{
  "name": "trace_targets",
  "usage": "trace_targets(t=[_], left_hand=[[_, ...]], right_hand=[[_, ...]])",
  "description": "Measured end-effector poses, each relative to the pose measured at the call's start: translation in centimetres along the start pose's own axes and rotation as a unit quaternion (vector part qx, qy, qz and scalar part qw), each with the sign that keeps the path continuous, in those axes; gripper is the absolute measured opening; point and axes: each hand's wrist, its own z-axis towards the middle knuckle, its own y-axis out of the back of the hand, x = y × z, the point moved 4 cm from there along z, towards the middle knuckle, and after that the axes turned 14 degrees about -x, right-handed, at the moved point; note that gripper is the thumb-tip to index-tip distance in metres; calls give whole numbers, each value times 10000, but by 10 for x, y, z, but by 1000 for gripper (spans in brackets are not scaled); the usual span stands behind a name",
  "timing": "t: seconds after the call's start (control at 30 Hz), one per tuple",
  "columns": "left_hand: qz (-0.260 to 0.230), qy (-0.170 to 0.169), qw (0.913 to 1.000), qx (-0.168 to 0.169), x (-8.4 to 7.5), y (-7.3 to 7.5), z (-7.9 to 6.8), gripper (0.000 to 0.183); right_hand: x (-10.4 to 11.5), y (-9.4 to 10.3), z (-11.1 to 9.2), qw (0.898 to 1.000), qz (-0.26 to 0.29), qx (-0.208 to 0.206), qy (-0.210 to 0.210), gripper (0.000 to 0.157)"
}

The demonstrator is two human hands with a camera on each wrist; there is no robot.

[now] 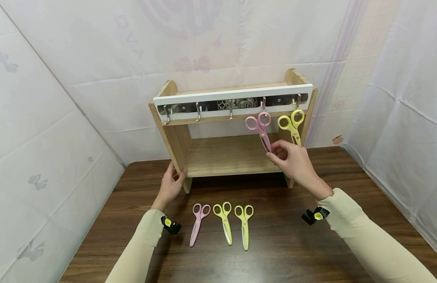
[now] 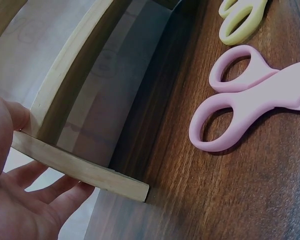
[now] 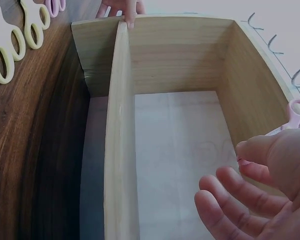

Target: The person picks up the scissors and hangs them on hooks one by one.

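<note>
My right hand (image 1: 294, 161) pinches a pair of pink scissors (image 1: 262, 133) by the blade tip, handles up. One finger loop of these scissors overlaps the fourth hook of the rack in the head view. Beside them yellow scissors (image 1: 292, 125) hang at the rightmost hook, their lower end partly behind my right hand. At the lower left, my left hand (image 1: 170, 186) holds the side panel of the wooden shelf (image 1: 225, 157). In the left wrist view, its thumb lies near the board joint and the other fingers (image 2: 65, 197) reach behind the panel.
A white-edged metal hook rack (image 1: 212, 107) runs along the shelf's upper front. On the brown wood table (image 1: 296, 251), pink scissors (image 1: 196, 228), yellow scissors (image 1: 224, 224) and another yellow pair (image 1: 244, 226) lie in a row before the shelf. Patterned sheets (image 1: 98, 47) hang behind and at both sides.
</note>
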Motion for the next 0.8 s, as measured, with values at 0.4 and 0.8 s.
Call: trace_targets(t=[0.4,0.8], left_hand=[[115,47,9999,109,-27,3,-13,57],[1,70,10000,20,9,-2,2,59]], right_hand=[[-12,-16,-40,9972,-233,666,-240,42],[1,-46,-84,9842,-259,1747,150,39]])
